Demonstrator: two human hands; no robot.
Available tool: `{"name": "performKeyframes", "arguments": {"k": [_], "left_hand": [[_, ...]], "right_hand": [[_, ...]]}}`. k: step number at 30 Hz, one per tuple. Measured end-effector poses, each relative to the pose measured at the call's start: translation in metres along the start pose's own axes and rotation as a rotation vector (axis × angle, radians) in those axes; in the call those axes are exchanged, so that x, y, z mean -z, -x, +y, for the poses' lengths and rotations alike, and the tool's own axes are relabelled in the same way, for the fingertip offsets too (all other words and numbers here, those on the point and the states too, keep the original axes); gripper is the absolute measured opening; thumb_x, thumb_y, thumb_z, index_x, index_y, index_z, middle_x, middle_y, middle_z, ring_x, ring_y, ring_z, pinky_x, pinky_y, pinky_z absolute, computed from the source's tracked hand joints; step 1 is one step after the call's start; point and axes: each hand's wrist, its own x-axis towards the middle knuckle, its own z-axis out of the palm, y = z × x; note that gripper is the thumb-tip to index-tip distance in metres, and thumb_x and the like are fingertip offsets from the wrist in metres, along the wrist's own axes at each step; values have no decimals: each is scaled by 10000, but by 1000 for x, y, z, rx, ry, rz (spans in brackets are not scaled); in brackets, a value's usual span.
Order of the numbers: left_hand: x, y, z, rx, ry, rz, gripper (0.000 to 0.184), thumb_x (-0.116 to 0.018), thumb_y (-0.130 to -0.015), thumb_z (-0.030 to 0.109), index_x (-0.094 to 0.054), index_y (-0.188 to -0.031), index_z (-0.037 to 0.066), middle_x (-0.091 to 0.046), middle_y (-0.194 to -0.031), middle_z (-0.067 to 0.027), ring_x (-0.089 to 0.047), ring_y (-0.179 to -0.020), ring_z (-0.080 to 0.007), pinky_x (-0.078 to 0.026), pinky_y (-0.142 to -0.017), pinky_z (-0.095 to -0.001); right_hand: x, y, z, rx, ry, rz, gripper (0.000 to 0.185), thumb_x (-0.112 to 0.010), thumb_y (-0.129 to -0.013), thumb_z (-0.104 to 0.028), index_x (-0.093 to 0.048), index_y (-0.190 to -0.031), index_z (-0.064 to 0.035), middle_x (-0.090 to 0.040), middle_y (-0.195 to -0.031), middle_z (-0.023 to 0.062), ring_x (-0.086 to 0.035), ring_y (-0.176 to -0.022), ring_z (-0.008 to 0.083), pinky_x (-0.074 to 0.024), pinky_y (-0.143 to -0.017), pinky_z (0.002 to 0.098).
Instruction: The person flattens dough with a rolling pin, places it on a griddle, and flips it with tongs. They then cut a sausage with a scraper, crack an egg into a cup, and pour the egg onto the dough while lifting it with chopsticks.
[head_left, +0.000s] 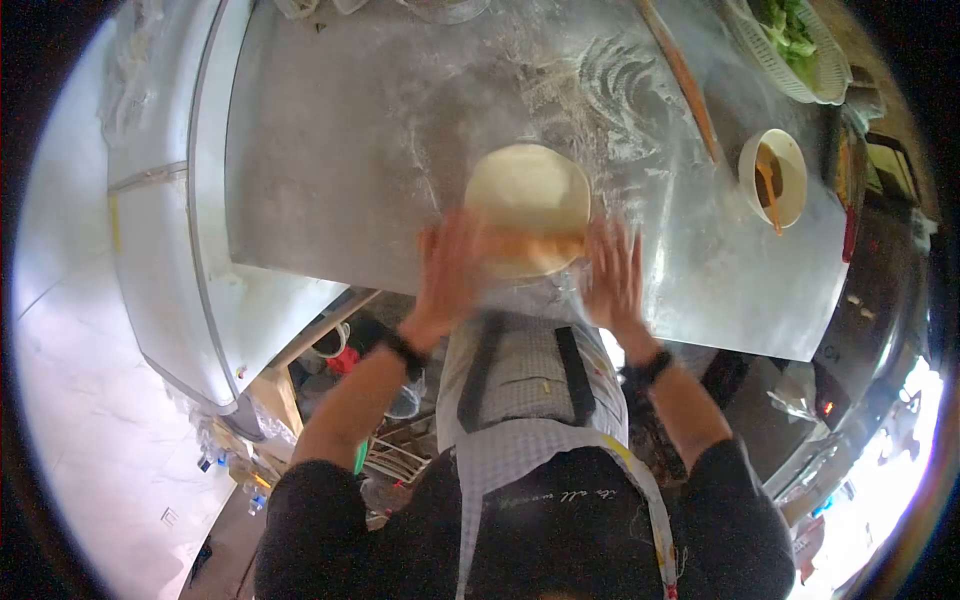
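A round sheet of pale dough (528,190) lies on the metal worktop near its front edge. Across its near part runs a short wooden rolling pin (532,244), smeared by motion. My left hand (449,268) is at the pin's left end, fingers stretched forward and blurred. At the opposite end, my right hand (614,272) has its fingers extended and slightly spread. Both hands look flat over the pin rather than wrapped around it; the contact under the palms is hidden.
Flour dusts the metal worktop (330,150). A long wooden stick (685,85) lies at the back right. Beside it stand a white bowl (792,160) with brown sauce and an orange spoon (769,185), and a white basket (826,82) of green leaves (788,32).
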Motion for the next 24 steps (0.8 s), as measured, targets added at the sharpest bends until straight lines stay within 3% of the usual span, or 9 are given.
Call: {"name": "performKeyframes", "arguments": {"k": [2,4,7,10,13,15,19,22,24], "left_hand": [[4,30,5,-43,73,-91,623,-356,-910,430,-233,-1410,79,-228,-1433,-201,-192,-1337,-356,-80,-1079,-538],[1,39,2,-74,-71,-219,638,-357,-904,427,-222,-1409,60,-222,-1440,-187,-189,-1339,-358,-61,-1084,-541],[6,-66,-22,-75,-53,52,606,-373,-918,386,-222,-1407,64,-227,-1448,-156,-192,-1343,-343,-62,-1085,-544],[16,-167,-53,-212,-367,328,562,-366,-937,362,-223,-1413,99,-227,-1455,-137,-201,-1344,-326,-75,-1075,-560],[17,-194,-54,-41,-156,318,566,-385,-931,372,-232,-1414,120,-221,-1459,-135,-213,-1340,-325,-86,-1069,-567],[21,-152,-44,-130,-122,218,574,-451,-904,336,-267,-1406,126,-235,-1455,-136,-237,-1330,-322,-120,-1066,-551],[16,-25,-43,-278,131,-98,556,-496,-839,167,-348,-1374,125,-348,-1391,-130,-336,-1272,-291,-199,-1038,-524],[21,-1,-53,-337,106,-245,533,-493,-795,77,-425,-1321,133,-462,-1283,-94,-421,-1192,-270,-280,-989,-489],[22,-3,-56,-380,116,-262,516,-489,-775,39,-475,-1281,137,-522,-1213,-71,-468,-1142,-262,-327,-957,-466]], "right_hand": [[2,57,-15,-34,-227,-199,632,-445,-870,-439,-284,-1405,-142,-213,-1479,56,-153,-1371,277,-99,-1107,507],[-5,37,-7,-27,-93,-145,651,-454,-859,-450,-277,-1408,-148,-223,-1475,53,-148,-1372,272,-89,-1108,507],[-3,-63,21,-50,274,28,697,-464,-832,-485,-263,-1415,-160,-239,-1469,48,-141,-1374,267,-70,-1106,507],[-2,-159,56,-121,214,310,676,-496,-833,-467,-275,-1412,-197,-237,-1472,43,-141,-1373,273,-95,-1098,506],[5,-157,52,-102,190,358,643,-493,-851,-431,-270,-1413,-213,-239,-1472,47,-172,-1363,286,-115,-1090,514],[-9,-105,29,-175,16,342,576,-433,-894,-381,-270,-1415,-195,-230,-1474,80,-214,-1347,315,-116,-1084,535],[-5,33,-48,-135,-160,-93,607,-452,-878,-369,-262,-1417,-163,-225,-1471,103,-169,-1365,305,-72,-1101,524],[17,8,-63,-124,-257,-156,618,-514,-853,-329,-289,-1402,-157,-271,-1447,116,-203,-1354,309,-116,-1105,496],[17,-65,-48,-17,-294,102,663,-608,-792,-295,-325,-1370,-135,-341,-1396,126,-273,-1313,324,-191,-1087,462]]}}
